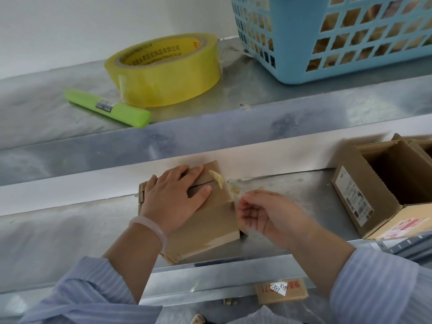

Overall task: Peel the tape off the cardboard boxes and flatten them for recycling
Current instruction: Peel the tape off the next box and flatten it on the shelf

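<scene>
Upper middle: a yellow tape roll [163, 73] lies flat on the metal shelf [280, 94], with a green bar-shaped tool [107, 107] just beside it, lower left. Top right, a blue lattice basket [327, 38] stands on the same shelf.

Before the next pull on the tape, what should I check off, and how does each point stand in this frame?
1. Box steadied: ok. The left hand presses flat on the small box.
2. Tape gripped: ok. The right hand pinches the tape strip at the box's right edge.
3. Tape fully off: not ok. The strip clings to the box top.
4. Underside tape: cannot tell, hidden.
5. Room to pull right: ok. The open box stands apart.
</scene>
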A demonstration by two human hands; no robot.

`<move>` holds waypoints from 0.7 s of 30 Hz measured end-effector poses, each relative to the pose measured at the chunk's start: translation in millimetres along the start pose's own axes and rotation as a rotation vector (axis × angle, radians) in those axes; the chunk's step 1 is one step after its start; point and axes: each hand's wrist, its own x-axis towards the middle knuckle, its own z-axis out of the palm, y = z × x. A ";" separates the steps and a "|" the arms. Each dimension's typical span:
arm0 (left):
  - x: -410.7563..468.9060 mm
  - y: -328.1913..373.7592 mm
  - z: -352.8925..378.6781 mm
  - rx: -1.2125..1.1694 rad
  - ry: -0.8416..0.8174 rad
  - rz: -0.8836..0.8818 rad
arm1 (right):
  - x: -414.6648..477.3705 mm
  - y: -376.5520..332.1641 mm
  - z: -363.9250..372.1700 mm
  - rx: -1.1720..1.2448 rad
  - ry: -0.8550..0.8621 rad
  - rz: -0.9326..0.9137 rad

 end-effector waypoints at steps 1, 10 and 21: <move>-0.2 0.1 0.1 0.001 0.000 0.002 | 0.9 -1.0 0.0 -0.010 -0.005 -0.021; -2.5 1.0 -1.4 -0.006 0.013 0.015 | 17.2 -16.5 -10.8 -0.330 0.192 -0.298; -1.9 2.3 -1.2 0.002 0.011 0.011 | 26.2 -17.9 -15.6 -1.254 0.414 -0.582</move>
